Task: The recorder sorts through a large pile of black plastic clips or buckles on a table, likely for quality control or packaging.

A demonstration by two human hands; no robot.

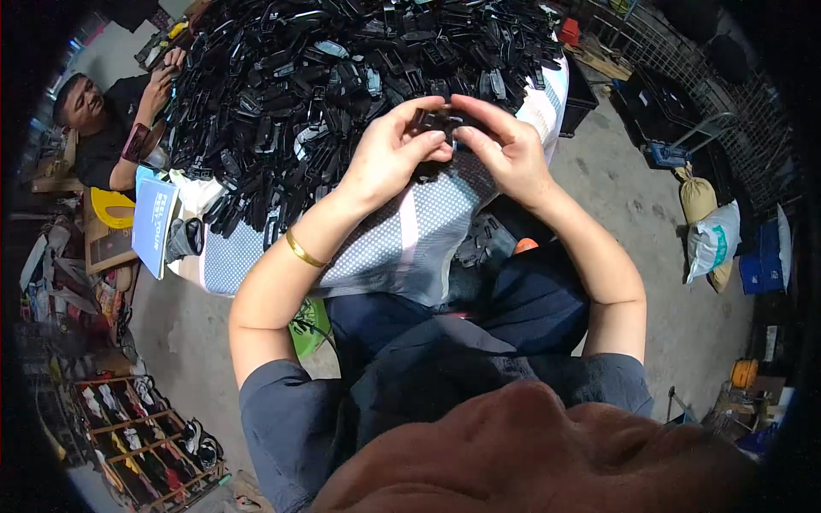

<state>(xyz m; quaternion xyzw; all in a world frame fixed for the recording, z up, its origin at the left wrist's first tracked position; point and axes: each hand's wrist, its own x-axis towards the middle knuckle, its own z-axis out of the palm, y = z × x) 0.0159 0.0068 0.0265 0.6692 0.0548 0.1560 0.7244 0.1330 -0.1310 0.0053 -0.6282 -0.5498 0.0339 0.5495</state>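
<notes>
Between my two hands, at the near edge of a large heap, is a small black plastic piece [443, 120]. My left hand [385, 162] pinches it from the left, with thumb and fingers curled around it. From the right, my right hand [511, 152] grips the same piece, its index finger arched over the top and its thumb below. The fingers cover much of the piece, so its exact kind is hard to make out. Beyond lies the heap of similar black plastic pieces [274, 103], piled on a patterned light cloth [368, 244] that hangs toward my lap.
At the heap's left edge another person's hand [162, 79] works. A blue box [154, 227] stands by that corner, near a yellow object [111, 208]. Below the cloth lie loose pieces [483, 244] and a green round object [312, 329]. Sacks [714, 235] stand on the right.
</notes>
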